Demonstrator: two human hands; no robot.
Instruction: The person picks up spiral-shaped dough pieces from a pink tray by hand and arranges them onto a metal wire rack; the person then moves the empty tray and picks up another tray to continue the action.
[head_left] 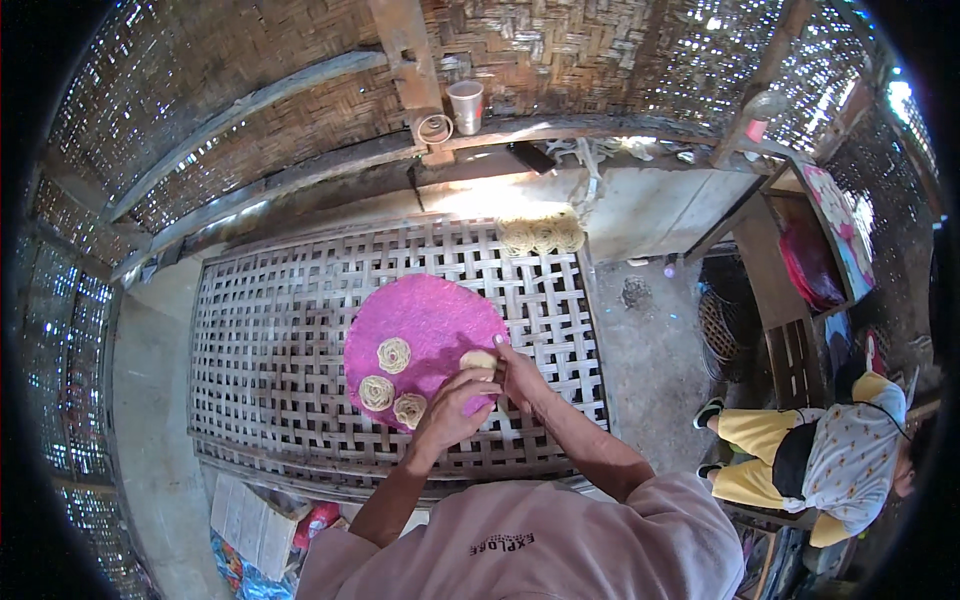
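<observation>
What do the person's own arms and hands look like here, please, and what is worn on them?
Both forearms come in bare from the lower edge. The left hand and right hand wear no gloves, and no rings, watch or bands show at this size. The sleeves are short, part of a pale pink shirt with small dark lettering on the chest.

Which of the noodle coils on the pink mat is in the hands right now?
The coil at the mat's right edge, pinched between left hand and right hand; the other three coils lie untouched further left.
</observation>
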